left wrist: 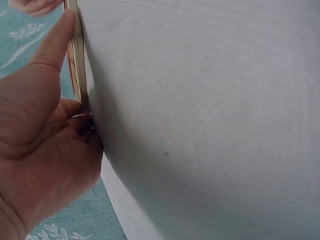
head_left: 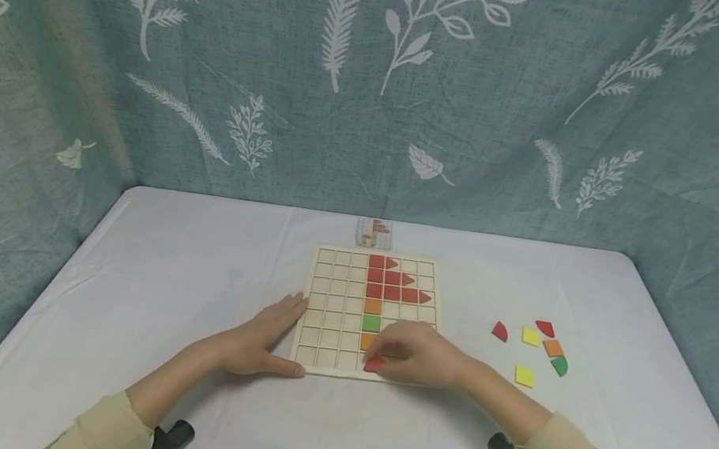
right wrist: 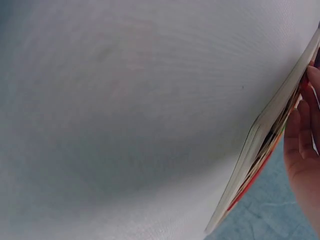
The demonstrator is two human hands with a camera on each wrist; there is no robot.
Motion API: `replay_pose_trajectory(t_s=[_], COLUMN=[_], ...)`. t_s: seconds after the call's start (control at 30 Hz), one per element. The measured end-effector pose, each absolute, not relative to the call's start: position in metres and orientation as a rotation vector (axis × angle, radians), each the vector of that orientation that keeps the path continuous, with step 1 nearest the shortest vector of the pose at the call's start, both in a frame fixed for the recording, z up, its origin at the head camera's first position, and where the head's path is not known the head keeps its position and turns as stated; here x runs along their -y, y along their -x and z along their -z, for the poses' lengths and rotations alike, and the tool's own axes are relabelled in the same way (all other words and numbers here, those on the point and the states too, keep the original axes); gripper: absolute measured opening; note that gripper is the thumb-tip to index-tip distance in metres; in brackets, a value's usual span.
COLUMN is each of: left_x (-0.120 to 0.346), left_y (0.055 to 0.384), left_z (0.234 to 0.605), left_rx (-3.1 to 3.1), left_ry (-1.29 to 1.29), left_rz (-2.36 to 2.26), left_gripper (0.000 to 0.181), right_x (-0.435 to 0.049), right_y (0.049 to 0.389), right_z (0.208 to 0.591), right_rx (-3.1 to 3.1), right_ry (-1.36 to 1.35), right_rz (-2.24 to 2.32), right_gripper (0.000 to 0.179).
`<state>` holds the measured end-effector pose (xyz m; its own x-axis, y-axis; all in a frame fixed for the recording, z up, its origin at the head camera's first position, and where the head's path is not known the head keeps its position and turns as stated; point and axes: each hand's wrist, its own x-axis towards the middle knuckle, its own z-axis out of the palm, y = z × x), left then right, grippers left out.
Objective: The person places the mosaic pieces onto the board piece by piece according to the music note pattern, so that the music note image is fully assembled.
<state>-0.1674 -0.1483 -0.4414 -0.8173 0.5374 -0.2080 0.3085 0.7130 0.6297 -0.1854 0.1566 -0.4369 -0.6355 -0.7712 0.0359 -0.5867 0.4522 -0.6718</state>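
A wooden grid board (head_left: 324, 321) lies on the white table. Red squares and red triangles fill parts of its three upper rows. Below them, a column holds an orange square (head_left: 373, 306), a green square (head_left: 372, 324) and another orange square (head_left: 368, 342). My left hand (head_left: 263, 336) rests at the board's left side, fingers straight along the edge and thumb at the near left corner. My right hand (head_left: 419, 353) pinches a red piece (head_left: 374, 364) over the bottom row; its full outline is partly hidden. In the right wrist view, the fingertips meet the board (right wrist: 250, 150) at its near edge.
Right of the board lie loose pieces: red quarter-circles (head_left: 500, 331), yellow squares (head_left: 524, 376), an orange square (head_left: 553, 348) and a green quarter-circle (head_left: 560, 365). A small pattern card (head_left: 375, 233) stands behind the board. Leaf-patterned curtains (head_left: 344, 149) enclose the table.
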Motion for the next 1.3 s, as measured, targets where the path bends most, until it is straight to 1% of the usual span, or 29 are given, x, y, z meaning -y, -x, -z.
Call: replay_pose_trajectory(t_s=[0.17,0.43,0.87,1.03,1.3], left_x=[0.148,0.148,0.149,0.149,0.147], left_y=[0.167,0.167,0.168,0.168,0.169], left_z=[0.44,0.439,0.44,0.441,0.44], left_rx=[-2.541,-2.538,-2.533,-2.533,-2.535], left_ry=[-0.658,-0.651,-0.644,-0.643,-0.64], left_rz=[-0.835,-0.85,-0.849,-0.84,-0.828], left_gripper=[0.108,0.107,0.106,0.107,0.109], right_x=[-0.156,-0.155,-0.152,-0.157,-0.184], right_y=[0.185,0.183,0.182,0.182,0.181], right_z=[0.436,0.435,0.437,0.434,0.433], right_rx=[-2.439,-2.461,-2.484,-2.476,-2.475], right_ry=[1.168,1.053,1.061,0.951,0.778], right_rz=[0.957,1.003,0.995,1.056,1.205], right_gripper=[0.019,0.023,0.024,0.024,0.022])
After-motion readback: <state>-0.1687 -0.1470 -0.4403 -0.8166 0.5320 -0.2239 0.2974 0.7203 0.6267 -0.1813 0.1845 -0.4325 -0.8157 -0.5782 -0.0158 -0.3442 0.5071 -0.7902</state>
